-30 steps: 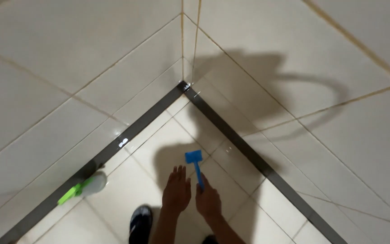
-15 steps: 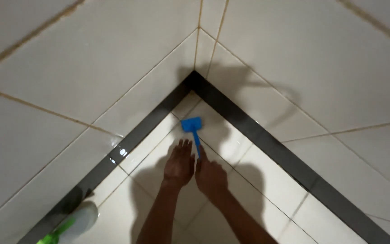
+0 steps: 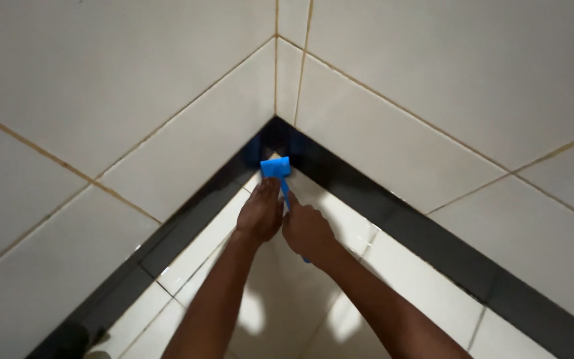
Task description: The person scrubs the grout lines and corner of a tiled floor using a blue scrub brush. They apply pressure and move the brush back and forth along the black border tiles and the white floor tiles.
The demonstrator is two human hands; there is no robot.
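Glossy white floor tiles [image 3: 300,292] filled the near part of the view, wet-looking and probably slick underfoot. Both bare arms reached out over them. The right hand [image 3: 308,231] was wrapped tight around the thin handle of the small blue plastic scrubbing brush [image 3: 277,169], while the left hand [image 3: 260,213] pressed down just behind its head, fingers curled on it. That brush looked light and stiff, hard plastic, easy to steer; the handle seemed the natural place to hold, with a second hand up by the head for pressure. Its head sat right in the floor's far corner, against the shiny black skirting band [image 3: 393,213]. Beyond rose the large smooth cream wall tiles [image 3: 167,80] with tan grout lines.
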